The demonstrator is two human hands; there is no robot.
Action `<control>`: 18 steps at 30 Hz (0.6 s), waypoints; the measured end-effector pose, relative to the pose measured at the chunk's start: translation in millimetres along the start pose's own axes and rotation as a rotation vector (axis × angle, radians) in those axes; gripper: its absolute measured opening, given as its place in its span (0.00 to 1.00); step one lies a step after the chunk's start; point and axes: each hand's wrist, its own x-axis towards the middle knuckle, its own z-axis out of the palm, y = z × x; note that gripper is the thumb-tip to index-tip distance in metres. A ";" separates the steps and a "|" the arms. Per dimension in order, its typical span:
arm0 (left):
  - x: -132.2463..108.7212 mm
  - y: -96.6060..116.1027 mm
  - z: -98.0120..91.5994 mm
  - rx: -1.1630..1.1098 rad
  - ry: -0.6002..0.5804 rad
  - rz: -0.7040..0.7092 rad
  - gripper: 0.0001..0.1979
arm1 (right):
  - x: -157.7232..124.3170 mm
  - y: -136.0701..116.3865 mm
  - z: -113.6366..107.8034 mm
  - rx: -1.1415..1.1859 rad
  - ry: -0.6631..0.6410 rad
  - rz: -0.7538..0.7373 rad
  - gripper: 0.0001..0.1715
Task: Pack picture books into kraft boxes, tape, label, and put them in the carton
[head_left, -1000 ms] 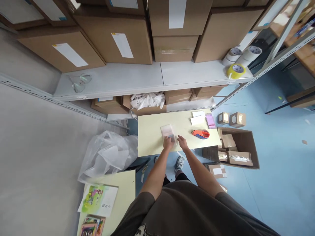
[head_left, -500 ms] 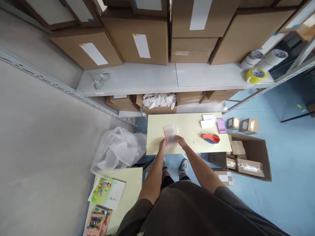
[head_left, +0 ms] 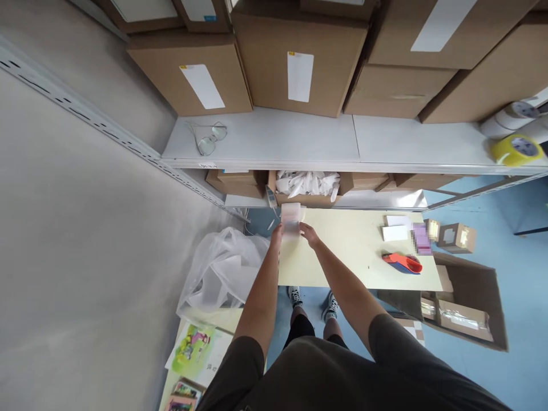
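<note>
A pale, translucent wrapped packet, whitish pink with a greyer lower part, is held between my two hands near the far left corner of the cream table. My left hand grips its left edge. On the opposite edge, the fingers of my right hand are closed. What lies inside the wrapping is too blurred to name. To the right on the table are an orange and blue tool, white cards and a purple item, partly pixelated.
Behind the table stands a shelf with cardboard boxes, glasses and tape rolls. Below it, a box holds crumpled white strips. A plastic bag sits at left, above picture books. An open carton is at right.
Both hands have carried the packet leftward and away from my body, from the table's middle left to its far left corner. The camera view has turned left.
</note>
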 end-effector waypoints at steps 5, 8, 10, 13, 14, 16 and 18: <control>-7.9 18.8 -4.8 0.135 -0.014 0.051 0.12 | -26.5 -16.7 -5.9 -0.064 0.063 -0.091 0.35; -29.6 34.5 1.0 0.172 -0.050 0.114 0.12 | -57.7 -34.7 -23.7 -0.083 0.090 -0.138 0.34; -48.0 44.1 11.5 0.208 -0.093 0.141 0.13 | -80.7 -48.0 -41.6 -0.092 0.103 -0.164 0.34; -76.9 55.2 36.1 0.256 -0.152 0.177 0.15 | -115.7 -66.4 -77.5 -0.098 0.131 -0.235 0.33; -86.3 58.1 45.8 0.268 -0.175 0.194 0.16 | -127.2 -71.7 -91.3 -0.101 0.143 -0.264 0.33; -104.3 63.4 66.2 0.282 -0.224 0.235 0.18 | -149.3 -80.7 -120.5 -0.106 0.168 -0.316 0.33; -121.6 67.9 87.5 0.294 -0.268 0.267 0.19 | -170.1 -87.7 -150.0 -0.105 0.190 -0.349 0.33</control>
